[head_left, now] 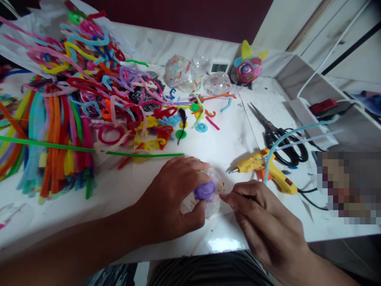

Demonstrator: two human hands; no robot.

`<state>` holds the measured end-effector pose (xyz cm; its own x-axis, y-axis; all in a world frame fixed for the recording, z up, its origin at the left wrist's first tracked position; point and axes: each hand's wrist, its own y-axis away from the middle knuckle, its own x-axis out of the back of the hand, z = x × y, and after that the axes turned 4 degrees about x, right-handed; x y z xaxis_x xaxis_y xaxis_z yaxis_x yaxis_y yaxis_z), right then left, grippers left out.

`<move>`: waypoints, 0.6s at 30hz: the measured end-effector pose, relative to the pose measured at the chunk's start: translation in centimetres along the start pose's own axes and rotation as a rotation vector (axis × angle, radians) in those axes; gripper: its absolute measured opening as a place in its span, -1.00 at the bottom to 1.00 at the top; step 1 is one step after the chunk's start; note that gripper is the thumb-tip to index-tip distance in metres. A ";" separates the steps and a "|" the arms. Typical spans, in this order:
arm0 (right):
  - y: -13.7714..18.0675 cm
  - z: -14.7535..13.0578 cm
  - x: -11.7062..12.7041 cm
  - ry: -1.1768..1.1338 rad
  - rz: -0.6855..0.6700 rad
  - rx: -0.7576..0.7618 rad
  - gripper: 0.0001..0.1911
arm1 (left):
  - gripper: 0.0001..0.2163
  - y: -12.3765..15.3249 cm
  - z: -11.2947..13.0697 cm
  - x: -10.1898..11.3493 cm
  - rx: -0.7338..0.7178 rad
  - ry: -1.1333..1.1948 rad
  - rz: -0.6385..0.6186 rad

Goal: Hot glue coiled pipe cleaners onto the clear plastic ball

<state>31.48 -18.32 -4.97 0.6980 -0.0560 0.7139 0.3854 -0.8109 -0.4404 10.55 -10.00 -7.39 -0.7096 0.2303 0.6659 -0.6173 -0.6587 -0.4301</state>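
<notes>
Purple coil point(204, 191) sits pinched in the half-curled left hand point(172, 194).

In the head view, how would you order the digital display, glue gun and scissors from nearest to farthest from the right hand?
From the right hand:
1. Yellow glue gun, just beyond it.
2. Black-handled scissors, behind the glue gun.
3. White digital display, far back, leftward.
</notes>
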 end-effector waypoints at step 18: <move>-0.9 -0.3 -0.9 -0.159 0.139 -0.080 -0.63 | -0.64 0.0 0.4 0.2 0.011 -0.109 0.020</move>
<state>30.33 -17.67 -5.06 0.8301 -0.0829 0.5515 0.2342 -0.8456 -0.4797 10.60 -10.25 -7.02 -0.6805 0.1380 0.7196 -0.5989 -0.6706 -0.4378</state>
